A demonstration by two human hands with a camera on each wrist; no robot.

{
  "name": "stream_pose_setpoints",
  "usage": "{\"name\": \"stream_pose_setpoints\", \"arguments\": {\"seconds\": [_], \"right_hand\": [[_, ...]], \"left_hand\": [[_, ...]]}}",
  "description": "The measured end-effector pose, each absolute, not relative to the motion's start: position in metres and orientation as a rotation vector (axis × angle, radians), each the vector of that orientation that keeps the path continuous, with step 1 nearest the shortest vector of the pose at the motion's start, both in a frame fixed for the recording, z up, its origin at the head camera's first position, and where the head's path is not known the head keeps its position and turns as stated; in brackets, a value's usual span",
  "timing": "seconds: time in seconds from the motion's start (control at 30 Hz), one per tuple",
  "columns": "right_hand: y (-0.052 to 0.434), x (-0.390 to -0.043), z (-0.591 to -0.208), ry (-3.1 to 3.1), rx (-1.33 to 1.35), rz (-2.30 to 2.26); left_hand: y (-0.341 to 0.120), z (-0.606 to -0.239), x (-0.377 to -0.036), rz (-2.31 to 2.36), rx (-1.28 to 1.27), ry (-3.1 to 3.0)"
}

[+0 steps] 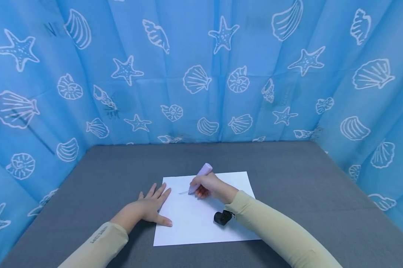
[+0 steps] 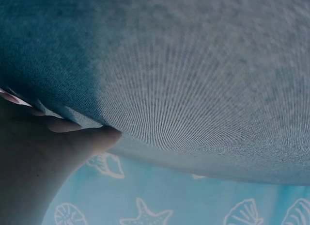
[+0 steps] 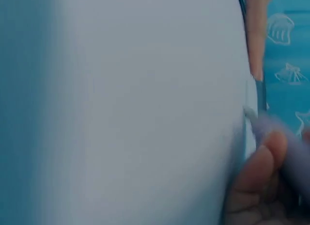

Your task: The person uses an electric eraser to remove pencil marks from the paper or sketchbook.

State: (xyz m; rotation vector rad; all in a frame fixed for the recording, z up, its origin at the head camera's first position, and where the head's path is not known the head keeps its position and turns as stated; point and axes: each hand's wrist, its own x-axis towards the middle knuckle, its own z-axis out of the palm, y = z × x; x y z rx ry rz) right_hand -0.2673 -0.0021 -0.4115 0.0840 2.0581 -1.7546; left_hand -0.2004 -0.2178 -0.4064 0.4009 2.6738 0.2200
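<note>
A white sheet of paper (image 1: 194,223) lies on the grey cloth-covered table. My right hand (image 1: 210,186) grips a thick lilac marker (image 1: 205,169), tilted with its tip down at the paper. Beside the tip a short, thin line (image 1: 183,192) shows on the sheet. In the right wrist view the thumb and fingers curl round the marker (image 3: 286,142), which is blurred. My left hand (image 1: 151,206) lies with fingers spread at the sheet's left edge, thumb and some fingertips on the paper. The left wrist view shows this hand (image 2: 63,147) from the side, flat on the cloth.
Grey tabletop (image 1: 288,175) surrounds the paper. A blue curtain (image 1: 201,100) with white shells and starfish hangs behind the table and along both sides. A small black device (image 1: 223,217) sits at the right wrist, over the sheet.
</note>
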Motion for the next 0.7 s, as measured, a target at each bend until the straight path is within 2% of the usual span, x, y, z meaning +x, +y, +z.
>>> {"name": "stream_pose_setpoints", "arguments": {"seconds": [0.7], "right_hand": [[0.0009,-0.2655,-0.4086,2.072,0.098,-1.730]], "left_hand": [[-0.2173,-0.4067,-0.1996,0.222,0.398,2.681]]}}
